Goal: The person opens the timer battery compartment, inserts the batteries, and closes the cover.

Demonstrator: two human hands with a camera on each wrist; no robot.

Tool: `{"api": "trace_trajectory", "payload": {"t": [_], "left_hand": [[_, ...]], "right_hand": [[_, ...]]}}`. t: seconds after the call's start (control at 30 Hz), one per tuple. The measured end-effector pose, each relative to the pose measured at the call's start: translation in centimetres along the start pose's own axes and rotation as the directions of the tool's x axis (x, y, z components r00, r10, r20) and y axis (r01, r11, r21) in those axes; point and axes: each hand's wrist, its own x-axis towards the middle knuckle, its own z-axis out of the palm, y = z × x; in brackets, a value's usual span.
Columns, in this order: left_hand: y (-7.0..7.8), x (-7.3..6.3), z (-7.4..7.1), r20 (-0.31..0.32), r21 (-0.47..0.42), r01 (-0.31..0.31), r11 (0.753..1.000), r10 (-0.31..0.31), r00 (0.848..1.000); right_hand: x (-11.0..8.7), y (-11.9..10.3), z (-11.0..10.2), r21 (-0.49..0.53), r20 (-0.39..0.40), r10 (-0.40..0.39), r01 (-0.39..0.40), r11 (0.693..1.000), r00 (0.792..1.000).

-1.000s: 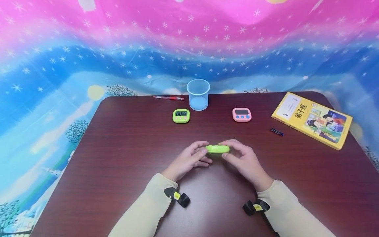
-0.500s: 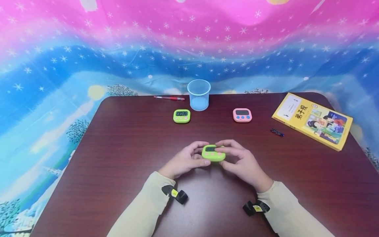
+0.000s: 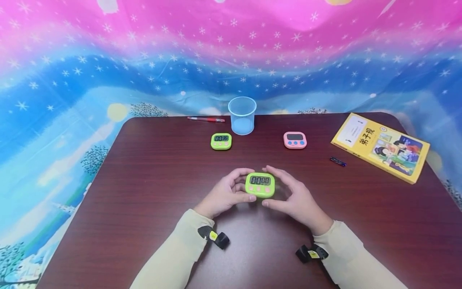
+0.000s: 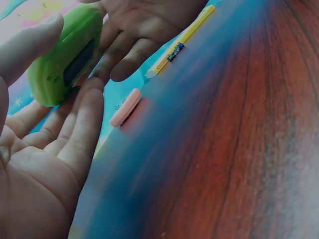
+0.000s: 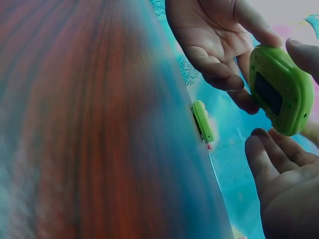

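- Cloth: pink and blue with snowflakes, hanging behind the tabletop and down its sides.
- Tabletop: dark reddish-brown wood grain.
- Book: yellow, flat, cover up, slanted at the far right corner.
- Left hand: holding the green timer by its left side, thumb at the near edge, fingers behind.
- Right hand: wide, thumb and fingers parted around the timer's right side; whether a fingertip touches it, I cannot tell.
- Cup: clear bluish, upright near the far edge.
- Green timer: between the two hands, raised off the tabletop, its screen reading 00 00 above pink buttons.
- Second green timer: lying in front of the cup, slightly to its left, reading 00 36.
- Pink timer: lying to the right of the cup, blue buttons, screen blank.
- Pen: red, along the far edge, left of the cup.
- Dark stick: small, near the book's lower left side.
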Motion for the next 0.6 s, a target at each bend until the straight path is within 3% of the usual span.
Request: {"api": "trace_trajectory", "payload": {"t": [0.1, 0.27, 0.6], "left_hand": [[-0.16, 0.03, 0.07, -0.011, -0.021, -0.033, 0.999, 0.033, 0.999], [-0.32, 0.13, 0.13, -0.041, -0.012, -0.079, 0.997, 0.078, 0.996], [-0.81, 0.29, 0.41, -0.095, 0.194, -0.102, 0.976, 0.122, 0.988]], "right_hand": [[-0.02, -0.19, 0.0, 0.016, -0.006, 0.031, -0.031, 0.999, 1.0], [-0.04, -0.26, -0.13, -0.062, -0.028, 0.082, -0.084, 0.995, 0.996], [0.19, 0.23, -0.22, -0.134, -0.044, 0.121, -0.126, 0.983, 0.992]]}}
